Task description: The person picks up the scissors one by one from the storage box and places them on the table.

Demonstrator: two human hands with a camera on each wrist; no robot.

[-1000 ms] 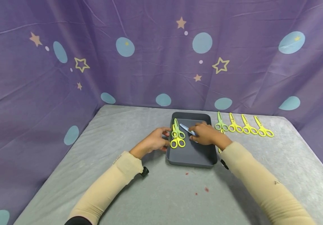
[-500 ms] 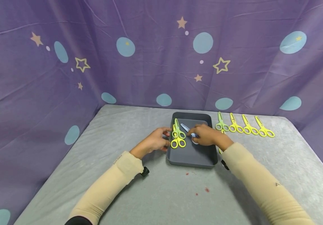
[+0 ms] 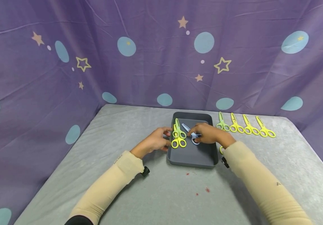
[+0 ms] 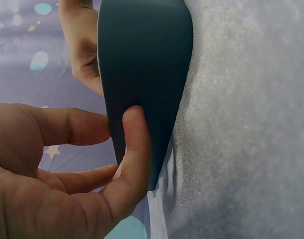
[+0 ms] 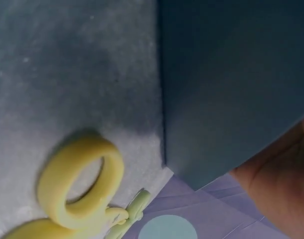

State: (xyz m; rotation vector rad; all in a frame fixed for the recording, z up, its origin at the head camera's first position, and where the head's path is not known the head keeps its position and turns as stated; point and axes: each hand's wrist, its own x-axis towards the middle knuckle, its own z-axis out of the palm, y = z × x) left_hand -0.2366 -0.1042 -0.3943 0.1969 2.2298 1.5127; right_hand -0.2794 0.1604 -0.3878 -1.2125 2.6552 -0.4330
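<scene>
The grey tray (image 3: 191, 157) lies on the table. My left hand (image 3: 157, 139) pinches its left wall; in the left wrist view one finger presses the outer wall and others reach over the rim. Inside the tray my right hand (image 3: 206, 133) holds light-blue scissors (image 3: 186, 127) by the handles, which the fingers partly hide. Their closed blades point to the far left. Beside them, along the tray's left side, green scissors (image 3: 177, 125) lie overlapping yellow scissors (image 3: 179, 144). The right wrist view shows the tray's outer wall and part of the right hand, not the light-blue scissors.
Right of the tray, a row of scissors lies on the grey cloth: a green pair (image 3: 223, 126) and several yellow pairs (image 3: 250, 128). Another yellow pair (image 5: 82, 179) sits close to the tray, mostly hidden under my right forearm in the head view. A purple curtain (image 3: 150, 47) stands behind.
The light-blue scissors have turned slightly, their handles swinging toward me and showing more. My right fingers have shifted on them. My left hand and the tray look still.
</scene>
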